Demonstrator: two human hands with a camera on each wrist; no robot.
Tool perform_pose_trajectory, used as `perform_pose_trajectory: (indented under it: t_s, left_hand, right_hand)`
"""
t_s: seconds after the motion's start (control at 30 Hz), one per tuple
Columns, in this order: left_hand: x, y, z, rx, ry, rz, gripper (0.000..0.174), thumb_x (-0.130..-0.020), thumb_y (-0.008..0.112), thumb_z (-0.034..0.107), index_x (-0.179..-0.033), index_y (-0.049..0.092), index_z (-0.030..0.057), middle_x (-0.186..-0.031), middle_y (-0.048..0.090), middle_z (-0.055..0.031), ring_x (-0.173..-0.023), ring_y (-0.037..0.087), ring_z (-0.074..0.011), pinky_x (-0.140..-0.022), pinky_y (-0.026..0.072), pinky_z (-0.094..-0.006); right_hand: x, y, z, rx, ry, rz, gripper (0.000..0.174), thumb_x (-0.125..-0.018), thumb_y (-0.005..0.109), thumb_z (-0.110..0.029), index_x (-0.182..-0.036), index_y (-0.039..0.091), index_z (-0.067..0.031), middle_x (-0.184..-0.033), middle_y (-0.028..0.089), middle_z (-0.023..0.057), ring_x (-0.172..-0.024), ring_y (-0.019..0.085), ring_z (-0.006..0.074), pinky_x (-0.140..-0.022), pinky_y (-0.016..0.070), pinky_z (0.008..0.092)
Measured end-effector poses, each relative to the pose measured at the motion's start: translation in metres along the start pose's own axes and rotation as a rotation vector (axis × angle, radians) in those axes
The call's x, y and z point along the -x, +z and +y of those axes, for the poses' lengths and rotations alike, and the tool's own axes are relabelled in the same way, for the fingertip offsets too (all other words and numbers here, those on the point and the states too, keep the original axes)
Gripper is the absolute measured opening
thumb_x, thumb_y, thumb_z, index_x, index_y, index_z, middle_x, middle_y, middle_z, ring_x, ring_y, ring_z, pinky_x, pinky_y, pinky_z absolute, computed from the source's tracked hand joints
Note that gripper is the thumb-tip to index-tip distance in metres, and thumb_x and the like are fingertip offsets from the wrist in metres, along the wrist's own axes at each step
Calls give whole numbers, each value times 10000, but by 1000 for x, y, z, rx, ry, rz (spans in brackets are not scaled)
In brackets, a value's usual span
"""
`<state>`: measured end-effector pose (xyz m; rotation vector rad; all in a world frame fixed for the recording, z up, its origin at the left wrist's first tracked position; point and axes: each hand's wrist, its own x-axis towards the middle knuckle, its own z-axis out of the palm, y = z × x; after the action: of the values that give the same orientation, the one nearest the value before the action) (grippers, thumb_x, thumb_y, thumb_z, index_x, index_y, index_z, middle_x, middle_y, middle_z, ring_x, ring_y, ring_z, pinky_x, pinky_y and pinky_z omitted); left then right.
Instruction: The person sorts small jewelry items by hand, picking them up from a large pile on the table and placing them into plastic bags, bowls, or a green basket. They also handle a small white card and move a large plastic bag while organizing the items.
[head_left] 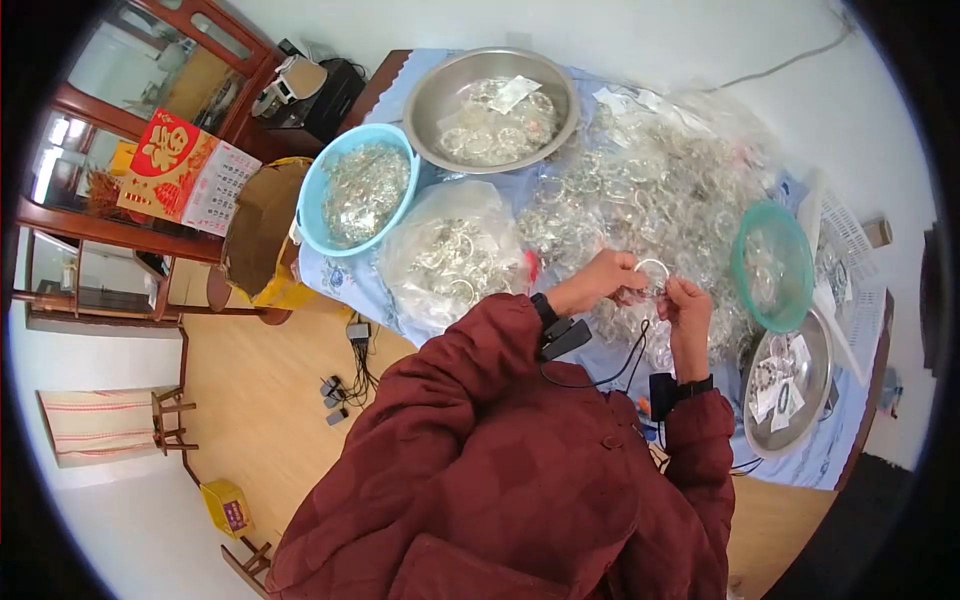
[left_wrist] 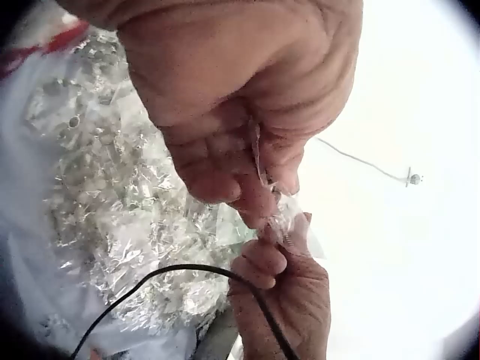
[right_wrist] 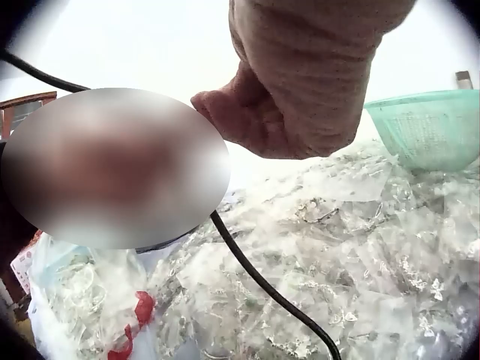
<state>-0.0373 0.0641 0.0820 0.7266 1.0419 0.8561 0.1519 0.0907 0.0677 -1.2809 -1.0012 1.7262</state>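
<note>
Centre of head view: left hand [head_left: 600, 282] and right hand [head_left: 687, 305] are meeting fingertip to fingertip above the table. A thin silver bangle ring [head_left: 652, 266] is arching between them, touching both; cannot tell which hand is bearing it.

Left wrist view: left hand, upper frame, is curling its fingers, with thumb and fingertips pinching a small clear crinkled plastic packet [left_wrist: 283, 216]. Right hand, lower frame, is pinching the packet's lower edge with its fingers bent. Both grips are closed tight on the film.

Right wrist view: right hand is showing curled, from the back; its contents are hidden here.

Surroundings, head view: a heap of clear-wrapped silver bangles [head_left: 640, 190] is lying directly beyond the hands, upper centre. A teal mesh plastic basket [head_left: 737, 262] is sitting just right of the hands. A light-blue round plastic basin [head_left: 304, 200] is standing upper left, a large round steel bowl [head_left: 430, 90] beside it at top centre.
</note>
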Motion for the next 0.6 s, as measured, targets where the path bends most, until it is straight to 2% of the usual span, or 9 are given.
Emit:
perform_pose_trajectory:
  t_s: [0.07,0.17,0.23,0.37,0.43,0.5,0.6]
  left_hand:
    - [-3,1,-6,48,-30,-33,166,-780,618,200,-813,609,37,-722,604,-24,-628,560,-103,-537,452,-257]
    - [-6,1,-8,80,46,-49,165,-844,566,168,-929,615,37,-805,605,-3,-659,536,-84,-592,440,-220]
    - [-15,-5,-13,-27,113,-67,202,-853,548,150,-1009,604,35,-876,607,-2,-735,551,-81,-629,441,-213]
    - [-12,7,3,72,127,-76,254,-856,526,119,-1075,564,-4,-957,607,-40,-863,573,-113,-733,480,-256]
    - [-10,19,11,99,102,-75,239,-850,528,111,-1054,570,-7,-932,606,-40,-830,575,-112,-714,481,-253]
    - [-5,27,16,156,68,-13,210,-837,532,95,-1011,581,-11,-880,606,-40,-764,579,-110,-677,482,-248]
    - [-7,22,7,74,50,-45,185,-831,548,111,-972,591,-1,-844,614,-45,-726,580,-108,-642,479,-241]
  right_hand:
    - [-2,-4,3,-62,6,-58,194,-817,604,-203,-835,606,-9,-671,577,43,-539,548,126,-492,433,237]
    - [-2,-9,4,-132,10,-42,247,-831,590,-235,-888,598,5,-693,589,54,-564,564,134,-506,448,244]
    - [6,-8,-4,-221,23,-7,285,-850,561,-277,-908,582,2,-714,593,57,-582,572,144,-525,466,255]
    - [13,-11,-13,-299,18,-11,330,-871,516,-324,-946,573,-7,-749,598,59,-622,587,150,-572,494,266]
    - [11,-11,-14,-341,74,-57,309,-863,536,-288,-972,571,0,-775,605,56,-619,579,132,-576,497,271]
    - [13,-9,-16,-297,41,-33,287,-855,549,-264,-959,578,2,-773,608,53,-616,576,127,-574,493,265]
    - [20,-10,-13,-203,-5,25,244,-837,576,-216,-934,593,7,-769,613,48,-609,569,115,-569,487,254]
